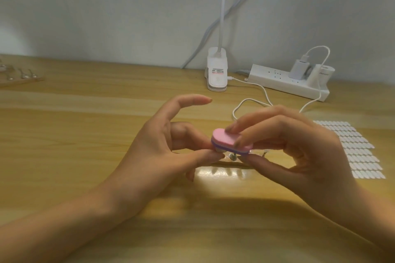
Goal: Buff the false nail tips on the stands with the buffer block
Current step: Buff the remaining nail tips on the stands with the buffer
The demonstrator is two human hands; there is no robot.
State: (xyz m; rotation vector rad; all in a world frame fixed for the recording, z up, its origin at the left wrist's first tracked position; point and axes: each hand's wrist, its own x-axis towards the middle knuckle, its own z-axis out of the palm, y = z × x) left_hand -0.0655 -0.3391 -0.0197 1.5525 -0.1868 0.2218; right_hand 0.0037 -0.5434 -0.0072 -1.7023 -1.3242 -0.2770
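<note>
A pink and purple buffer block (pixel 224 139) lies flat over a false nail tip on a small stand (pixel 232 156), which is mostly hidden beneath it. My right hand (pixel 299 151) grips the block, with fingers on its pink top and the thumb under its near edge. My left hand (pixel 166 147) pinches the nail stand at the block's left end with thumb and a curled finger, while its index finger sticks out straight. The stand's clear base (pixel 222 172) rests on the wooden table (pixel 85 134).
A sheet of several white nail tips (pixel 354 149) lies to the right. At the back stand a white clip lamp (pixel 217 70) and a power strip (pixel 288 83) with a cable (pixel 252 102). More nail stands (pixel 21 74) sit far left.
</note>
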